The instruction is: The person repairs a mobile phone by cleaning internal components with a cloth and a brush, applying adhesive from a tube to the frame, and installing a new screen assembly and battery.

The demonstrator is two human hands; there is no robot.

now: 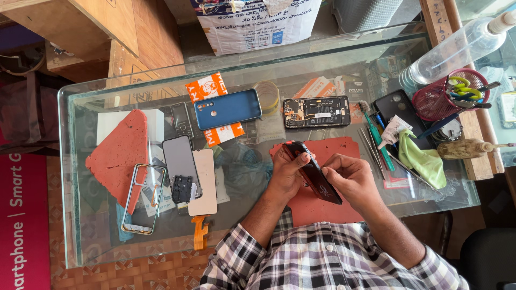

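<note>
Both hands are on the dark phone (313, 173) near the tabletop's (75, 177) front edge; left hand (287, 174) grip wrapped round it; right hand (352, 180) fingers pinched at its side.

Glass-topped table (80, 177), parquet floor (134, 274)

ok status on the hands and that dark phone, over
Left hand and right hand both grip the dark phone, tilted above the red mat. Tweezers and green cloth lie right of it. Nothing blocking.
</note>
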